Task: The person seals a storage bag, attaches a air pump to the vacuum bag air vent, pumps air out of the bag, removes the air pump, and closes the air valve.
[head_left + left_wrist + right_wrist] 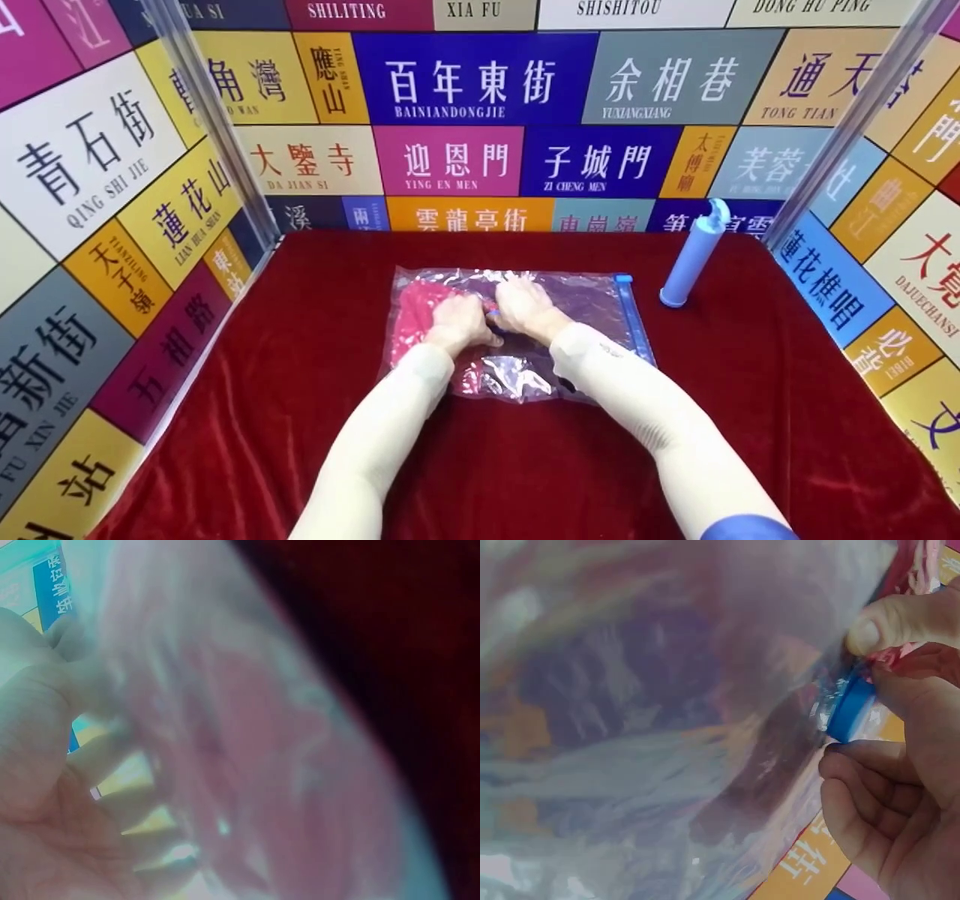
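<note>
A clear plastic storage bag (517, 375) lies on the red cloth, with pink fabric (416, 304) inside its left part. My left hand (459, 322) grips the plastic near the bag's middle; in the left wrist view the left hand (67, 787) has its fingers behind the blurred bag (277, 727). Close beside it, my right hand (525, 306) is at a round blue valve cap (851, 711). The right wrist view shows the right hand's fingers (870, 802) pinching this cap, and another thumb (885, 626) pressing the plastic just above.
A blue hand pump (691, 259) stands upright on the red velvet cloth (720, 390), right of the bag. Along the bag's right edge runs a blue zip seal with a slider (623, 279). Panels with colourful place-name signs (472, 82) enclose the back and sides.
</note>
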Demonstrator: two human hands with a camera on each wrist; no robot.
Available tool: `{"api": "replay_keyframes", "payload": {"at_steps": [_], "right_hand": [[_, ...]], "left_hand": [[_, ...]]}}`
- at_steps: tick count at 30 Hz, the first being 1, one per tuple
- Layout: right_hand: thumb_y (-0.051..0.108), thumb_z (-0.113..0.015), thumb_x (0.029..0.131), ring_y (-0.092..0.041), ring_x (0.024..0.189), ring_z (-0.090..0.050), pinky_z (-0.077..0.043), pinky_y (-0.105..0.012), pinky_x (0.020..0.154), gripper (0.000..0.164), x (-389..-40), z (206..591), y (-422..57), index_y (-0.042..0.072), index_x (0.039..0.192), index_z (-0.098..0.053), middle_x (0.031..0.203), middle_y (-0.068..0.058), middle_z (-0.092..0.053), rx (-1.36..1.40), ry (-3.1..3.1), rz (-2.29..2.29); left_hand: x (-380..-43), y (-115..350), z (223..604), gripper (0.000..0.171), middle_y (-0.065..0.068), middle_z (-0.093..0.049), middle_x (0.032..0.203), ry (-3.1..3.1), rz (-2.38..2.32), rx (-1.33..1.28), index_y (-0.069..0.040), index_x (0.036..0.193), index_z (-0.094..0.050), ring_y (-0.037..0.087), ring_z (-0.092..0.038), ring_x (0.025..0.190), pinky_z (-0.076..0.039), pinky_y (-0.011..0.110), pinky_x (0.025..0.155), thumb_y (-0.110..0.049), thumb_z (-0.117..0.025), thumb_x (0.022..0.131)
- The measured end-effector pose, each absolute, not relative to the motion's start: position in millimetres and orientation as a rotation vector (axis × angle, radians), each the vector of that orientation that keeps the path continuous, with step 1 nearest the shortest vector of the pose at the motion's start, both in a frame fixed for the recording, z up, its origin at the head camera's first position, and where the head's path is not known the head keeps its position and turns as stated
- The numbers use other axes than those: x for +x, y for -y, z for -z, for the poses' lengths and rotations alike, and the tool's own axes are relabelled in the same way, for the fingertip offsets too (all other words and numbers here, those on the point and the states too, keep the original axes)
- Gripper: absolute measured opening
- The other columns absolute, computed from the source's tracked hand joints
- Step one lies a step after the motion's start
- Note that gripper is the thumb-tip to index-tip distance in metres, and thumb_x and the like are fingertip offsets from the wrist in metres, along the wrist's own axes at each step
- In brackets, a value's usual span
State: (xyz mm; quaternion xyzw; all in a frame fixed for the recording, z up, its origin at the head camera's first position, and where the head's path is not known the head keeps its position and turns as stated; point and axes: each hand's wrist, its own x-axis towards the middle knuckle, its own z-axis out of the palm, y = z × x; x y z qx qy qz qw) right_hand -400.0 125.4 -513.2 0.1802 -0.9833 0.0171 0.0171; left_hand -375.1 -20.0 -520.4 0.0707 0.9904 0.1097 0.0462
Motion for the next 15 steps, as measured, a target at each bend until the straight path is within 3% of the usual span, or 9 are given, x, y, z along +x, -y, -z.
{"api": "replay_keyframes", "payload": {"at_steps": [6,10,15], "right_hand": [[0.049,-0.075,0.089,-0.035,0.085,-0.07,-0.063,-0.05,0.076,0.042,-404,511,-135,0.009,0.077,-0.073,0.089,-0.013,-0.072,0.585,3.041,-0.164],[0.042,-0.079,0.085,-0.029,0.081,-0.069,-0.06,-0.045,0.077,0.033,-407,511,-143,0.009,0.088,-0.079,0.084,-0.006,-0.075,0.761,3.005,-0.332],[0.027,-0.081,0.078,-0.023,0.082,-0.065,-0.057,-0.042,0.079,0.03,-405,509,-146,0.013,0.106,-0.082,0.091,-0.002,-0.078,0.96,3.014,-0.396]], "left_hand": [[-375,23,521,0.075,0.011,-0.076,0.111,-3.035,-0.329,0.219,-0.015,0.113,-0.076,0.03,-0.07,0.099,-0.059,0.046,0.086,-0.065,-0.096,0.061],[-374,23,522,0.069,0.009,-0.076,0.109,-3.038,-0.32,0.24,-0.019,0.111,-0.077,0.029,-0.07,0.096,-0.059,0.044,0.083,-0.065,-0.095,0.063],[-373,20,520,0.073,0.011,-0.076,0.105,-3.056,-0.308,0.266,-0.013,0.113,-0.075,0.029,-0.071,0.094,-0.06,0.044,0.081,-0.064,-0.095,0.065]]}}
